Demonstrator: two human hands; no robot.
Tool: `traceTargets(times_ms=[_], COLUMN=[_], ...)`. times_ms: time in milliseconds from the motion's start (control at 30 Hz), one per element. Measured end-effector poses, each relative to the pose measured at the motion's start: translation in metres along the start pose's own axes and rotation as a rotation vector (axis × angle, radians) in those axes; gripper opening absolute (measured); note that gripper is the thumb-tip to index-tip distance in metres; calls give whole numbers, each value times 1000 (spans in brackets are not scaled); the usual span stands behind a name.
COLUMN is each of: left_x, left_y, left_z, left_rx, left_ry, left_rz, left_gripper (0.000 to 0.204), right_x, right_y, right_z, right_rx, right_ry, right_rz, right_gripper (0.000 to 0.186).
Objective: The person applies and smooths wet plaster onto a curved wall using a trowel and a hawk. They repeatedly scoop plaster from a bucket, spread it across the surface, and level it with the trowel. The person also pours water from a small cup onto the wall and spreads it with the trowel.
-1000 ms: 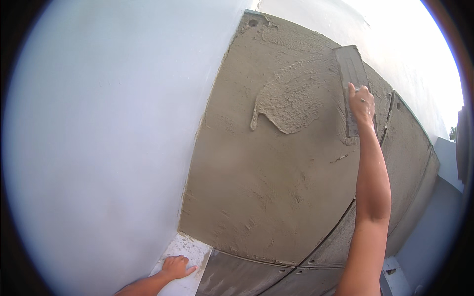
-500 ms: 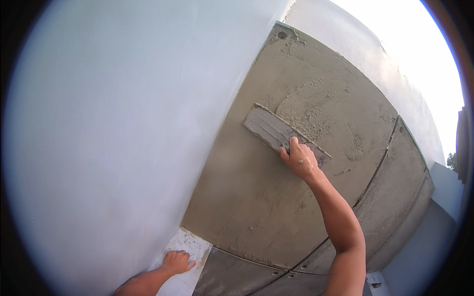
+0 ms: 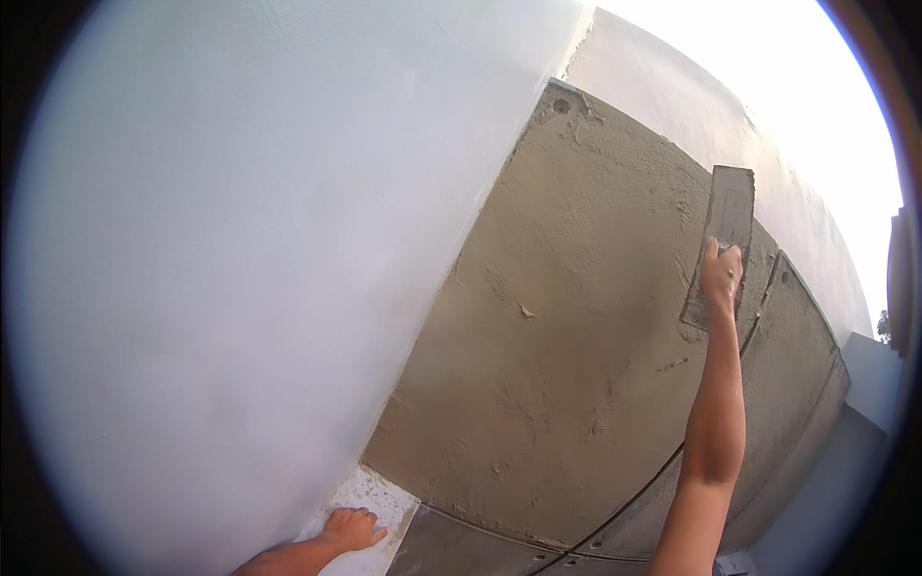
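My right hand (image 3: 720, 280) is closed round the handle of a rectangular plastering trowel (image 3: 734, 197). Its long grey blade lies over the right edge of a panel coated in wet grey-brown mortar (image 3: 567, 250), and its upper end reaches past that edge. The coat is mostly smooth, with small ridges and a lump near the middle. At lower left, my left hand (image 3: 353, 528) lies palm down on a white, speckled slab (image 3: 386, 492) by the panel's corner, holding nothing. Its fingers are slightly bent and the thumb is apart.
A smooth pale blue-grey wall (image 3: 250, 269) runs along the panel's left side. More grey panels (image 3: 792, 365) adjoin at the right and bottom, parted by dark joints. Beyond the top right edge stands a light wall (image 3: 663, 77). A pale block (image 3: 869, 374) is at far right.
My right hand has swept the trowel rightward and turned it from slanting to nearly upright. The rough mortar patch it passed is now smoother. My left hand stays on the slab.
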State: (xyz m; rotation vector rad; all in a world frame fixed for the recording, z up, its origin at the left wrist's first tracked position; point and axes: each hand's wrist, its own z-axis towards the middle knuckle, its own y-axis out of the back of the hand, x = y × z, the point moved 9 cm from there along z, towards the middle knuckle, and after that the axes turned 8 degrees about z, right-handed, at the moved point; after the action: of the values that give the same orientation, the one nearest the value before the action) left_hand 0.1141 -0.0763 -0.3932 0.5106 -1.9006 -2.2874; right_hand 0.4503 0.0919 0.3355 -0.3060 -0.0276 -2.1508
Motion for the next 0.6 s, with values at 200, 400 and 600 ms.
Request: traceTargets(times_ms=[200,400,600], left_x=[0,0,0], left_y=[3,-5,-11], left_z=[-3,-2,-1], left_rx=[-45,-41,-46], left_ry=[-24,-15,7], left_rz=[-4,-37,-54], left_gripper=[65,60,60], right_x=[96,209,220], right_y=[-98,-200,-234], right_z=[-33,-71,-71], right_rx=[389,529,530], right_ry=[-277,-306,-470], right_rz=[944,954,950], right_gripper=[31,36,47])
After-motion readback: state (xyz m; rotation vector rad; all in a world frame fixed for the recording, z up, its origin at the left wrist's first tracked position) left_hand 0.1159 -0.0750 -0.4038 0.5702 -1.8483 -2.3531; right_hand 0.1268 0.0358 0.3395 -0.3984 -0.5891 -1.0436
